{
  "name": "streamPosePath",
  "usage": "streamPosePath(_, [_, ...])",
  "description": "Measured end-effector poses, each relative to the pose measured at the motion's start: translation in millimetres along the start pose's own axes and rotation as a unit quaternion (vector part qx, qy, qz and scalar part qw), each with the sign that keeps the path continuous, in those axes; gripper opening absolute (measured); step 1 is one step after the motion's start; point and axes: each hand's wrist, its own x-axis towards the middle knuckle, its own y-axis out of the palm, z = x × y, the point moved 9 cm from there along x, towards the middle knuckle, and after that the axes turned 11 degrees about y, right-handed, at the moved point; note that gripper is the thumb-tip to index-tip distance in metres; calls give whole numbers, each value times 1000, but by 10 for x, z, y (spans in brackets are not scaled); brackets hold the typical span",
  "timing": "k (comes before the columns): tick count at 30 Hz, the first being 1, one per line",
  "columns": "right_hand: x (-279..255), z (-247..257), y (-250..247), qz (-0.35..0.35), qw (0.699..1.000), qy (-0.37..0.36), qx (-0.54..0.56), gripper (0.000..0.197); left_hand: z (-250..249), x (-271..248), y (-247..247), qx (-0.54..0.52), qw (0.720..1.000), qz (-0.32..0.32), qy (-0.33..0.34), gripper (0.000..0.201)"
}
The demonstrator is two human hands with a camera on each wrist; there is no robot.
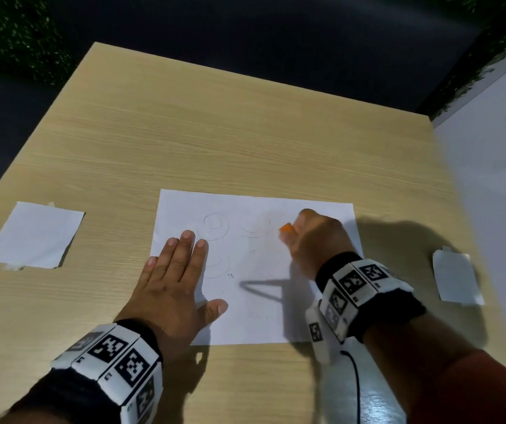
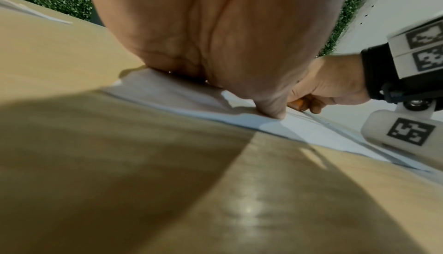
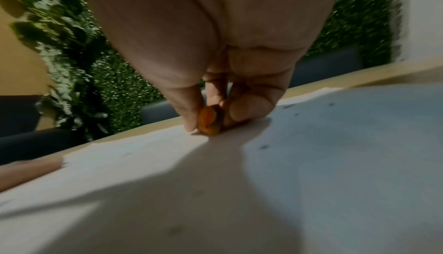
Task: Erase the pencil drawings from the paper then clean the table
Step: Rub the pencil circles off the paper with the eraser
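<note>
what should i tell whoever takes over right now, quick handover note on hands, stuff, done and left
Left hand: flat, fingers straight, pressing the left part of the paper onto the table.
Right hand: pinches the orange eraser, its tip on the paper's upper right area.
Done: the right side looks mostly rubbed out, only faint marks near the eraser.
Left: pencil circles beside the left fingertips and curves below them; a few dark specks on the sheet. Then clean the table.
Also there: a white sheet far left, a smaller white piece far right.
</note>
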Motion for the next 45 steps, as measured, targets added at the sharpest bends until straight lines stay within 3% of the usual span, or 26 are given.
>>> streamPosePath(2, [-47,16,-34,-16,1000,-21,-9,25,4,-3,6,-6,1000,-3,3,102])
streamPosePath(5, [-454,355,255,34,988,-148,-41,21,18,3,10,1,1000,-2,-1,101])
streamPosePath(8, [-701,425,398,59,977,-204,20,20,14,6,3,3,1000,-5,-1,102])
streamPosePath(12, [-228,-211,122,12,1000,1,5,26,6,-6,-3,-6,1000,-7,2,102])
streamPosePath(15, [-169,-295,-57,-42,999,22,0,25,10,-5,5,-4,1000,-7,-1,103])
streamPosePath(17, [-368,-30,114,-4,998,-57,23,23,15,-2,5,-5,1000,-7,-2,103])
streamPosePath(19, [-718,327,357,39,980,-192,33,19,25,-7,10,-4,1000,-5,-2,102])
streamPosePath(20, [-829,402,425,47,972,-227,44,18,21,-4,11,-3,1000,-4,-2,102])
streamPosePath(22, [-699,256,394,34,979,-189,65,20,20,-1,5,-4,1000,-4,-1,103])
streamPosePath(24, [-424,-87,266,16,997,-75,31,23,25,-1,5,-4,1000,-6,-2,104])
streamPosePath(26, [-259,-340,41,-32,999,-14,-6,24,24,0,10,-4,1000,-6,-2,103])
streamPosePath(28, [-282,-315,-47,-57,998,-16,3,24,18,3,12,-4,1000,-6,-1,102])
streamPosePath(33, [-760,206,393,47,984,-171,32,22,11,3,0,3,1000,-3,-2,100])
streamPosePath(34, [-718,154,382,38,986,-160,26,23,11,3,1,4,1000,-2,-2,99])
streamPosePath(38, [-325,-415,70,-9,1000,-2,13,20,19,8,9,4,1000,-2,-1,99])
streamPosePath(40, [-269,-466,-25,-46,999,17,2,23,22,7,14,3,1000,-4,-1,100])
streamPosePath(42, [-409,-280,19,-54,998,-15,17,23,5,15,9,-4,1000,-10,3,103])
streamPosePath(45, [-901,238,354,27,980,-195,32,21,18,6,1,-1,1000,-15,6,104])
